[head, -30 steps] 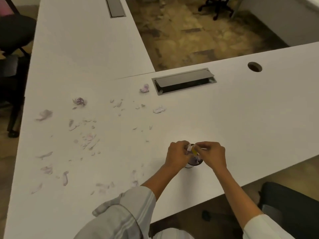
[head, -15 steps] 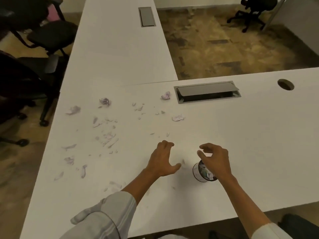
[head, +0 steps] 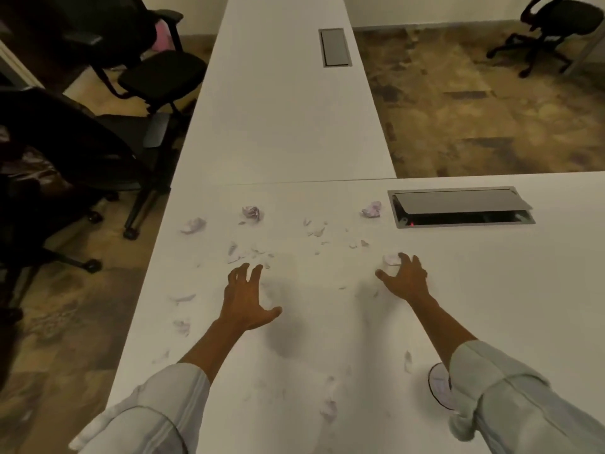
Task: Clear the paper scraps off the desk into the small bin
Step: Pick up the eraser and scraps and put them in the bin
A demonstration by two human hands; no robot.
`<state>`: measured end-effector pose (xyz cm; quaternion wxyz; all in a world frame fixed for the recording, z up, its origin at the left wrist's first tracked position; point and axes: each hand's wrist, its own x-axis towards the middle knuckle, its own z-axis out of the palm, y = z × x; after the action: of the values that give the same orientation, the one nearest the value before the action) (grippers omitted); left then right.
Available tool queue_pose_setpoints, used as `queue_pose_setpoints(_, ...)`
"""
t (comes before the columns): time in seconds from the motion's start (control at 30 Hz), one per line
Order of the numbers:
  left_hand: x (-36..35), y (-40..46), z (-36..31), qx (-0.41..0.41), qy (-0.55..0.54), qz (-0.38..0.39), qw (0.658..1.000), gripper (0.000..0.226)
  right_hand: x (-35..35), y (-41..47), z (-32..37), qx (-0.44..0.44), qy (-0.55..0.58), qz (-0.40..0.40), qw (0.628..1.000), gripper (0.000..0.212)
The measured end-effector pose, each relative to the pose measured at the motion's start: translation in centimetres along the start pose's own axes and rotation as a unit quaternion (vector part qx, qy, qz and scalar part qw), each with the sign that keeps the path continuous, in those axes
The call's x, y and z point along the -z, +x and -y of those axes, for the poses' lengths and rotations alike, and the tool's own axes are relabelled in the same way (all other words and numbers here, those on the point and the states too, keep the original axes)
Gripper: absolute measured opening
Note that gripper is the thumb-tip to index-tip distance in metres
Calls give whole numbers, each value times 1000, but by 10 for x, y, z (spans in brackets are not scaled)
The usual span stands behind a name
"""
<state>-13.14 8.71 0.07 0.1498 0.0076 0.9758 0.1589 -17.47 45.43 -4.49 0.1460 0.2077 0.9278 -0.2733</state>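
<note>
Pale lilac paper scraps lie scattered over the white desk (head: 294, 152): a crumpled ball (head: 252, 212), another ball (head: 372, 209) beside the cable hatch, a wad (head: 193, 225) near the left edge, and several small bits (head: 316, 230) between them. My left hand (head: 246, 299) hovers open, fingers spread, just short of the small bits. My right hand (head: 405, 279) is open, its fingertips touching a small crumpled scrap (head: 390, 259). The small round bin (head: 438, 386) stands near the desk's front edge, mostly hidden under my right sleeve.
An open grey cable hatch (head: 458, 208) sits right of the scraps; a closed one (head: 334, 47) lies farther back. Black office chairs (head: 157, 70) crowd the desk's left side, and another chair (head: 550, 31) stands far right on the carpet.
Both hands left the bin, where they were dropping paper, and reached forward, spreading apart over the scraps. The view shifted forward, so the bin now lies under my right forearm.
</note>
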Motion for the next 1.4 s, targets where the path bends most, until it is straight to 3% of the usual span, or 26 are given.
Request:
queue_pose_setpoints(0.1, 1, 12, 37, 39, 17, 52, 998, 128, -10, 28, -1, -48, -40, 9, 998, 94)
queue_pose_setpoints(0.3, -20, 34, 87, 41, 95, 109, 989, 150, -41, 60, 16, -79, -43, -52, 995, 81)
queue_pose_setpoints(0.4, -29, 46, 88, 38, 71, 98, 992, 151, -66, 50, 45, -15, -36, -81, 996, 75)
queue_pose_setpoints(0.53, -27, 78, 83, -11, 49, 61, 997, 143, -104, 28, 88, 106, -27, -48, 993, 75)
queue_pose_setpoints(0.6, -15, 103, 85, -31, 43, 40, 998, 140, -104, 32, 103, 153, -16, -80, 985, 74)
queue_pose_setpoints(0.73, 19, 161, 89, -69, 78, 24, 994, 140, -68, 75, 118, 109, -11, -181, 977, 82)
queue_pose_setpoints(0.9, 47, 224, 80, -94, 137, 48, 985, 141, -22, 134, 105, 47, -65, -90, 993, 102)
queue_pose_setpoints(1.03, 43, 246, 65, -74, 120, 130, 981, 136, -31, 146, 115, 58, -69, 1, 996, 104)
queue_pose_setpoints(1.13, 27, 242, 51, -68, 111, 166, 977, 130, -57, 135, 135, 115, -125, 9, 985, 107)
queue_pose_setpoints(1.23, 11, 230, 40, -73, 105, 151, 980, 125, -82, 121, 160, 199, -171, 7, 965, 104)
queue_pose_setpoints(1.4, -8, 200, 37, -121, 140, 130, 974, 106, -109, 106, 174, 339, -280, 11, 898, 67)
